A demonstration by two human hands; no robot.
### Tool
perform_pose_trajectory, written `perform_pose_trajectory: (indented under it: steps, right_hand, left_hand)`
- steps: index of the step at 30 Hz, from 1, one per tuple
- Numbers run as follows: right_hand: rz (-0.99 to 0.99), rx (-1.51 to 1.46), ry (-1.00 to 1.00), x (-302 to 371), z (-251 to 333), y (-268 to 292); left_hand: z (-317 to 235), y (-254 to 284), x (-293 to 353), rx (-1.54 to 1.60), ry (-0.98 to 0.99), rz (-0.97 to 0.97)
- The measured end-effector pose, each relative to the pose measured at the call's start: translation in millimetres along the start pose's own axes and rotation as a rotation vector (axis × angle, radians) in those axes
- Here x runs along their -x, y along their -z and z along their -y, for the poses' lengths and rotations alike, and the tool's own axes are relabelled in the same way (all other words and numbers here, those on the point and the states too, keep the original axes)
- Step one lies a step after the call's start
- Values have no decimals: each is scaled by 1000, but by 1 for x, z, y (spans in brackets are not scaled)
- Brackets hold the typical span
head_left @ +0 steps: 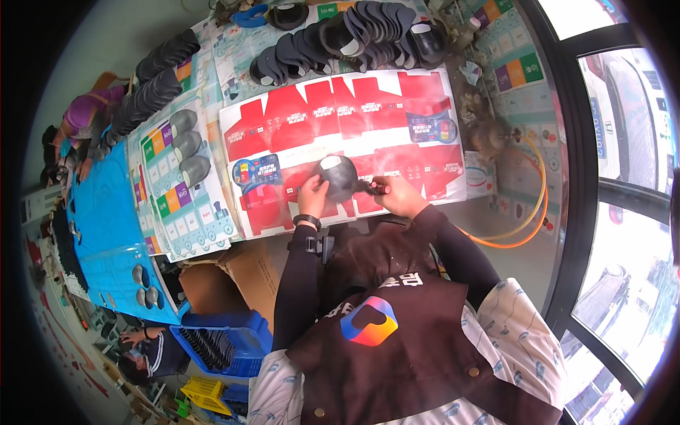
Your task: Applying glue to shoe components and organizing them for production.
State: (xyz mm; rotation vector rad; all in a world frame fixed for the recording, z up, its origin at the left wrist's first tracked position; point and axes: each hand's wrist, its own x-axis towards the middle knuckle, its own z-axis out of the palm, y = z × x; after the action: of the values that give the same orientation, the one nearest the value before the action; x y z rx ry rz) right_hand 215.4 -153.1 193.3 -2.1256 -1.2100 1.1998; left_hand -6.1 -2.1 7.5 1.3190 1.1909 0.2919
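My left hand [312, 195] pinches the left edge of a dark, rounded, cup-like piece [338, 178] with a white patch near its top. My right hand [401, 197] is closed around a small dark tool [374, 188] with a reddish end, its tip close to the piece's right side. Both hands are over a red-and-white printed sheet [297, 119] spread on the table. The exact kinds of the piece and the tool cannot be made out.
Rows of similar dark pieces [368, 32] stand along the table's back, and three more [188, 145] lie at left. A blue-covered table [106, 205], blue crate [234, 347] and cardboard box [248, 276] are leftward. An orange hose [496, 244] curves at right; co-workers sit far left.
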Motion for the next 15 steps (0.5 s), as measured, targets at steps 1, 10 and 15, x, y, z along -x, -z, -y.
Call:
perform_pose_trajectory:
  steps: [1, 10, 15]
  right_hand:
    - [-1, -1, -2, 0, 0, 1]
    - [-29, -165, -22, 12, -1, -2]
    - [-87, -193, -63, 13, 9, -1]
  left_hand:
    - [-1, -1, 0, -1, 0, 2]
    - [-1, -3, 2, -10, -21, -1]
    - [2, 0, 2, 68, 0, 11]
